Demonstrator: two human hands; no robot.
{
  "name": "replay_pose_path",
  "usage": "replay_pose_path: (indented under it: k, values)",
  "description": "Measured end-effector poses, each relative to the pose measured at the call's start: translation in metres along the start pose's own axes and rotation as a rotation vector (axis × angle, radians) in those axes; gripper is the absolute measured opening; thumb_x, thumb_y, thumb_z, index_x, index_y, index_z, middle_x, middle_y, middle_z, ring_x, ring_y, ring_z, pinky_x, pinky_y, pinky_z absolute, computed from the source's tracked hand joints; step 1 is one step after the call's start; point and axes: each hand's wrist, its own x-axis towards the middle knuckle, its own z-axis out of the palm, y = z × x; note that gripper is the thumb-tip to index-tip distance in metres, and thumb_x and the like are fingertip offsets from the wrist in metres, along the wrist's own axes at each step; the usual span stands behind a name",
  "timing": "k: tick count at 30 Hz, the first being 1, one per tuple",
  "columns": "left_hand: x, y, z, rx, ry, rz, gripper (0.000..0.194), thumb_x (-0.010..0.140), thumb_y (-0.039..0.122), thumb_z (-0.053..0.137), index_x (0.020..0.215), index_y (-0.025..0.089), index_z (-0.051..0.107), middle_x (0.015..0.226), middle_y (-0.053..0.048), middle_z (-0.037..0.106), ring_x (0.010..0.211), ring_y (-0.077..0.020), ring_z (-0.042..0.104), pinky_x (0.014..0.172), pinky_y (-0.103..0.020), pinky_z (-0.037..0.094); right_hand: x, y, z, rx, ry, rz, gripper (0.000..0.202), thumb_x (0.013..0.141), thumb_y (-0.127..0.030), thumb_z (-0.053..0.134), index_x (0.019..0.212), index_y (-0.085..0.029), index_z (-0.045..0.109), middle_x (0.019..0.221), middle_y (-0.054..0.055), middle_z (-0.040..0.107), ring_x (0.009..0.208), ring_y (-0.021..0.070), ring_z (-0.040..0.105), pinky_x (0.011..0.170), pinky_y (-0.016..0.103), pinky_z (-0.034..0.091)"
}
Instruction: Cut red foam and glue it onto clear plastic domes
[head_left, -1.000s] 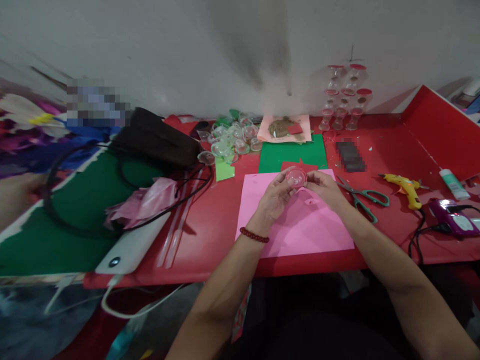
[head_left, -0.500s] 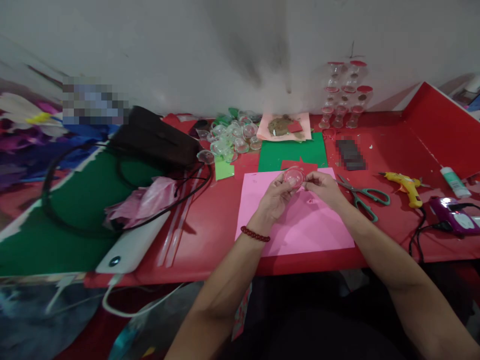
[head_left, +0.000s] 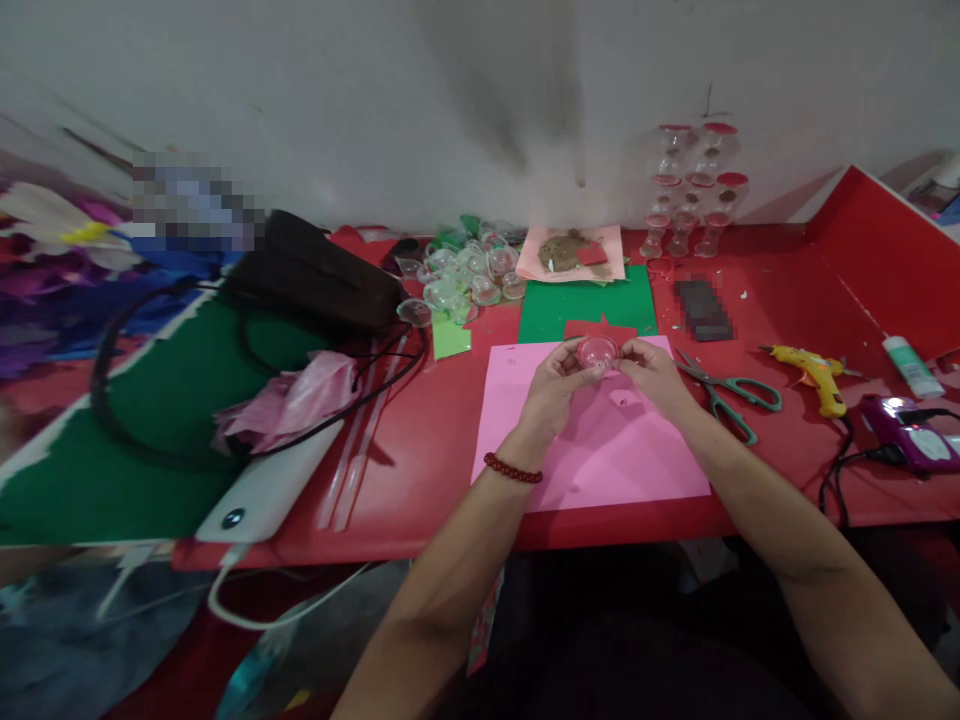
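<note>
Between my hands is a small clear plastic cup (head_left: 598, 352) with a red rim, held above a pink sheet (head_left: 600, 450). My left hand (head_left: 557, 382) grips its left side, thumb across the near edge. At the right edge, the fingers of my right hand (head_left: 646, 368) are pinched on it. A red paper piece (head_left: 622, 328) lies just behind, partly over a green sheet (head_left: 585, 305). Green-handled scissors (head_left: 731, 392) rest beside my right forearm.
A pile of clear cups (head_left: 465, 270) sits at the back, near a pink paper with brown grains (head_left: 536, 262). Stacked cups with red tops (head_left: 694, 190) stand by the wall. To the right lie a yellow glue gun (head_left: 814, 375), a glue bottle (head_left: 911, 365) and a purple device (head_left: 911, 430).
The cup has tilted and moved slightly right. My left thumb has shifted along its near edge, and my right fingers have closed in on its right side.
</note>
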Motion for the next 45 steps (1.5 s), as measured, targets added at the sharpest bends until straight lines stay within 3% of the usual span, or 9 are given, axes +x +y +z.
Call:
replay_pose_path:
  k: [8, 13, 20, 23, 28, 31, 34, 37, 45]
  values:
    - [-0.002, 0.000, 0.000, 0.095, 0.018, 0.026, 0.039, 0.055, 0.013, 0.089, 0.090, 0.018, 0.072, 0.090, -0.001, 0.070, 0.083, -0.0123, 0.061, 0.080, -0.026, 0.048, -0.004, -0.012, -0.001, 0.196, -0.195, 0.012, 0.032, 0.070, -0.039, 0.076, 0.095, -0.023, 0.066, 0.095, 0.001, 0.072, 0.090, 0.0170, 0.064, 0.087, 0.034, 0.052]
    - [-0.002, -0.002, 0.002, 0.125, 0.033, 0.061, 0.038, 0.055, 0.011, 0.088, 0.088, 0.019, 0.072, 0.089, 0.000, 0.071, 0.083, -0.0124, 0.060, 0.080, -0.026, 0.048, -0.002, -0.010, 0.001, 0.272, -0.193, 0.115, 0.046, 0.063, -0.050, 0.086, 0.093, -0.023, 0.065, 0.098, 0.003, 0.071, 0.091, 0.0174, 0.065, 0.088, 0.035, 0.054]
    - [0.000, -0.001, -0.005, 0.038, 0.110, 0.093, 0.032, 0.077, 0.048, 0.080, 0.071, 0.019, 0.068, 0.068, 0.000, 0.064, 0.062, -0.0086, 0.053, 0.064, -0.023, 0.045, 0.003, -0.008, -0.009, 0.381, -0.155, 0.184, 0.042, 0.067, -0.056, 0.082, 0.088, -0.025, 0.064, 0.096, 0.004, 0.073, 0.085, 0.0197, 0.067, 0.085, 0.038, 0.056]
    - [0.003, -0.001, -0.010, 0.067, 0.203, 0.073, 0.031, 0.077, 0.041, 0.081, 0.065, 0.018, 0.064, 0.061, 0.002, 0.058, 0.055, -0.0071, 0.045, 0.057, -0.023, 0.039, 0.004, -0.005, -0.012, 0.447, -0.130, 0.199, 0.038, 0.066, -0.053, 0.083, 0.085, -0.026, 0.064, 0.089, 0.003, 0.072, 0.082, 0.0205, 0.067, 0.085, 0.040, 0.056]
    - [0.003, -0.002, -0.012, 0.096, 0.213, 0.100, 0.021, 0.067, 0.025, 0.086, 0.080, 0.019, 0.071, 0.076, 0.001, 0.068, 0.072, -0.0093, 0.058, 0.073, -0.024, 0.045, 0.004, -0.006, -0.012, 0.516, -0.122, 0.246, 0.036, 0.064, -0.049, 0.086, 0.084, -0.025, 0.067, 0.082, 0.001, 0.071, 0.078, 0.0193, 0.065, 0.082, 0.039, 0.056]
    - [0.000, 0.000, -0.009, 0.165, 0.184, 0.107, 0.031, 0.080, 0.048, 0.076, 0.074, 0.017, 0.070, 0.073, -0.003, 0.067, 0.071, -0.0122, 0.059, 0.075, -0.028, 0.046, 0.003, -0.007, -0.009, 0.528, -0.144, 0.253, 0.038, 0.062, -0.050, 0.088, 0.084, -0.025, 0.069, 0.082, 0.000, 0.071, 0.079, 0.0172, 0.064, 0.081, 0.034, 0.054]
    - [-0.002, 0.002, -0.006, 0.193, 0.105, 0.120, 0.043, 0.086, 0.061, 0.065, 0.087, 0.019, 0.072, 0.090, -0.006, 0.071, 0.083, -0.0149, 0.063, 0.080, -0.030, 0.048, 0.002, -0.007, -0.006, 0.495, -0.164, 0.265, 0.043, 0.060, -0.052, 0.089, 0.087, -0.024, 0.071, 0.089, 0.001, 0.073, 0.082, 0.0160, 0.065, 0.080, 0.031, 0.053]
    - [-0.004, 0.004, -0.004, 0.128, -0.013, 0.032, 0.046, 0.073, 0.048, 0.083, 0.109, 0.024, 0.069, 0.104, -0.004, 0.071, 0.090, -0.0150, 0.064, 0.082, -0.030, 0.049, 0.001, -0.007, -0.002, 0.408, -0.148, 0.274, 0.047, 0.056, -0.051, 0.092, 0.086, -0.022, 0.071, 0.088, 0.001, 0.073, 0.078, 0.0137, 0.064, 0.074, 0.028, 0.051]
    - [-0.002, 0.005, -0.003, 0.076, -0.026, -0.010, 0.053, 0.064, 0.028, 0.090, 0.111, 0.023, 0.066, 0.100, -0.002, 0.071, 0.094, -0.0145, 0.065, 0.086, -0.030, 0.051, -0.001, -0.008, 0.000, 0.276, -0.154, 0.164, 0.053, 0.058, -0.065, 0.085, 0.080, -0.020, 0.068, 0.075, -0.002, 0.066, 0.068, 0.0109, 0.057, 0.070, 0.028, 0.048]
